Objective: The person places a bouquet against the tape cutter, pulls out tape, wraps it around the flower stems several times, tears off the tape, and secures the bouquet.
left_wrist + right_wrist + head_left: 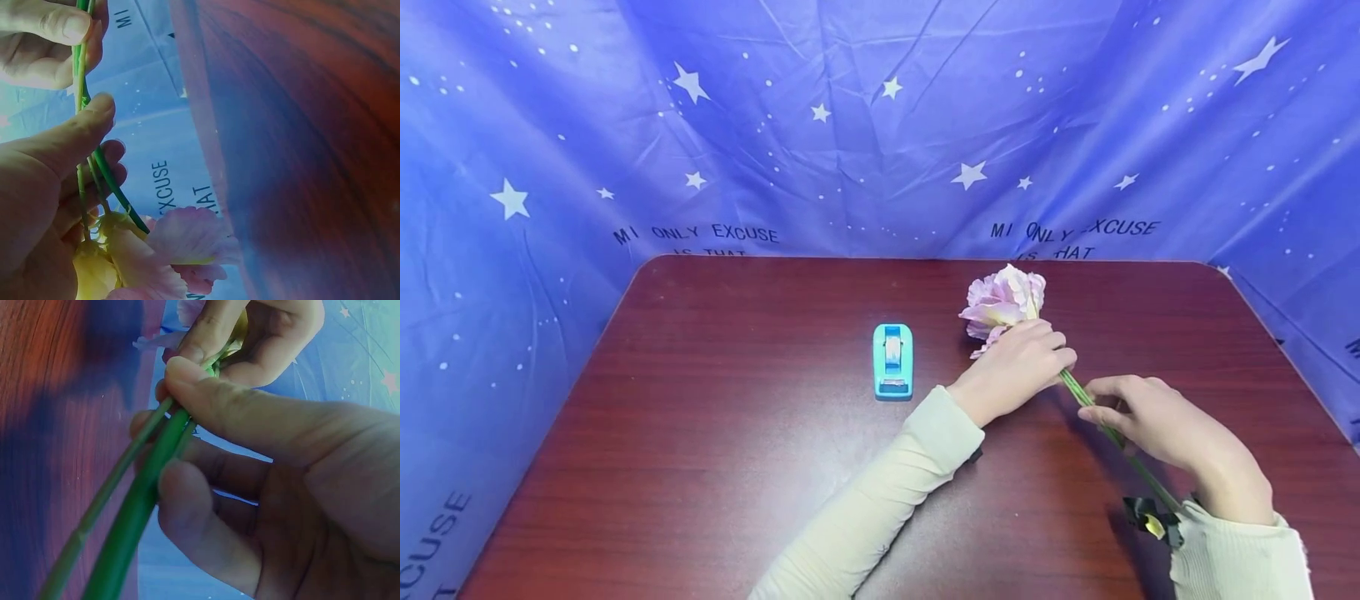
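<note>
A small bunch of pale pink flowers (1002, 298) with long green stems (128, 531) is held slantwise over the right side of the table. Just below the blossoms, my left hand (1021, 357) grips the stems between thumb and fingers. Lower down the same stems, my right hand (1161, 417) pinches them with thumb and fingertips. In the left wrist view several stems run side by side between the two hands, and yellowish flower bases (94, 269) show under the petals. Part of the blossoms is hidden behind the left hand in the head view.
On the dark red wooden table (700, 433), a light blue tape dispenser (892, 361) stands left of the flowers. Blue curtains (865, 133) with white stars hang around the table's back and sides. A black piece with a yellow spot (1153, 523) is beside the right sleeve.
</note>
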Tool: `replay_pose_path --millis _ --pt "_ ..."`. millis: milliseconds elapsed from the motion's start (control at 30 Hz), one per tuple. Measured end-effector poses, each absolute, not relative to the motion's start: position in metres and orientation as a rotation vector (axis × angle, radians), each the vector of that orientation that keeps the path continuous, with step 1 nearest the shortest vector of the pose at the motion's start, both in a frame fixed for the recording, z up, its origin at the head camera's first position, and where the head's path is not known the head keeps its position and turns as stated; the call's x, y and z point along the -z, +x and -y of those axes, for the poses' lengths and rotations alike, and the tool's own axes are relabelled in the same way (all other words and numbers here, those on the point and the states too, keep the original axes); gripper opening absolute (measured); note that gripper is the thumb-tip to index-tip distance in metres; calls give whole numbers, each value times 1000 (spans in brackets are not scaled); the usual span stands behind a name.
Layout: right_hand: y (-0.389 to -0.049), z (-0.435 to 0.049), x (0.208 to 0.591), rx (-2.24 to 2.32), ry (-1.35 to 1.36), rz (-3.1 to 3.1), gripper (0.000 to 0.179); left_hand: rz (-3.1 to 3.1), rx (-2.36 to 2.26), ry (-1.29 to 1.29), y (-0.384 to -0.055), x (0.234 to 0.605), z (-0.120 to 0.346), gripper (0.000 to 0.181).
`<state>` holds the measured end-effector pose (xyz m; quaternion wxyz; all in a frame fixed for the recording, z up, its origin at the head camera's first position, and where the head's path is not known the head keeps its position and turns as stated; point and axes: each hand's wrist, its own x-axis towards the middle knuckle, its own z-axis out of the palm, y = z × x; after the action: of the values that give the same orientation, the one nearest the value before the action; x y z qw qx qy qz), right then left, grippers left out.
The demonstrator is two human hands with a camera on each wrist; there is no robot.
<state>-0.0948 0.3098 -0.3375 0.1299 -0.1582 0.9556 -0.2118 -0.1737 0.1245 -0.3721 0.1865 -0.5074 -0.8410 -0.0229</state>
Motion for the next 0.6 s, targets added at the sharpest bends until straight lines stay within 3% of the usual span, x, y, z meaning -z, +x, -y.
replay_pose_path --millis 333,600 --pt "-94 -307 337 616 -474 -2798 16 2378 66 -1417 -171 372 -121 11" --pt "-96 -307 333 581 -462 -2814 18 2322 -95 -1432 -166 369 -113 26"
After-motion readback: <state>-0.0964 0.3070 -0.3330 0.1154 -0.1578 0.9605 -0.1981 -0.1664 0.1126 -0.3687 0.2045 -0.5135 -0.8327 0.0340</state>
